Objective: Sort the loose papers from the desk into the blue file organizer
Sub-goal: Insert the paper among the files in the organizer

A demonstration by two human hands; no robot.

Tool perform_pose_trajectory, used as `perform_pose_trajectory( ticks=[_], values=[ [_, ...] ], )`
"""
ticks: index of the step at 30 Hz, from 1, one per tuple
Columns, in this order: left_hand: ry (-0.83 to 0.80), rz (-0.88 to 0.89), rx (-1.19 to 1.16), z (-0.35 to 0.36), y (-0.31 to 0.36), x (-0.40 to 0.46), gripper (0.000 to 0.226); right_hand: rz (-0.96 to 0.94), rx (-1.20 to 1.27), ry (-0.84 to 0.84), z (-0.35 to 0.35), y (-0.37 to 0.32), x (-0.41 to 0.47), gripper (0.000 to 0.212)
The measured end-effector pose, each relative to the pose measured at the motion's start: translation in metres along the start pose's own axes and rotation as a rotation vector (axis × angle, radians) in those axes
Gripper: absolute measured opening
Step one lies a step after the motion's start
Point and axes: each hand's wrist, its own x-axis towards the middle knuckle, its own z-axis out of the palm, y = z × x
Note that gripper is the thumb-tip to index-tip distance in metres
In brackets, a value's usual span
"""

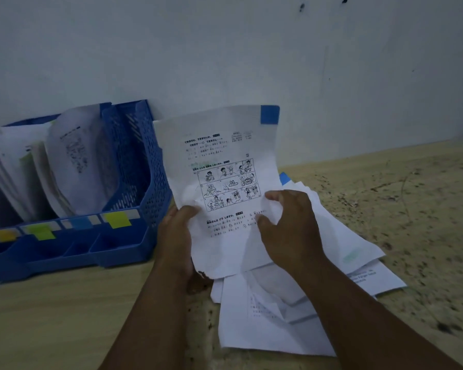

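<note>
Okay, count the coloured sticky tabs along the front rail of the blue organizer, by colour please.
Tabs on the file organizer front rail:
Yellow tabs: 2
Green tabs: 1
Blue tabs: 1
Total: 4

The blue tags on the papers are not counted.

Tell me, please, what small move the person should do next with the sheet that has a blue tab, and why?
Probably carry the sheet left to the blue file organizer and slide it into the slot behind the blue label. Both the left hand and the right hand already hold it raised off the loose pile, and its blue tab seems to match that label.
</note>
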Motion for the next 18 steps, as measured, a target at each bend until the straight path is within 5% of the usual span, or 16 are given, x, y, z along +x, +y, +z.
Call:
perform_pose_trajectory(
  ticks=[9, 18],
  values=[
    [-0.059, -0.008, 0.124, -0.007, 0.007, -0.006, 0.023, -0.1, 0.056, 0.024, 0.01, -0.008, -0.007, 0.055],
    [0.105, 0.292, 0.146, -0.013, 0.022, -0.014, 0.008, -0.148, 0.049, -0.053, 0.025, -0.033, -0.008, 0.056]
  ],
)
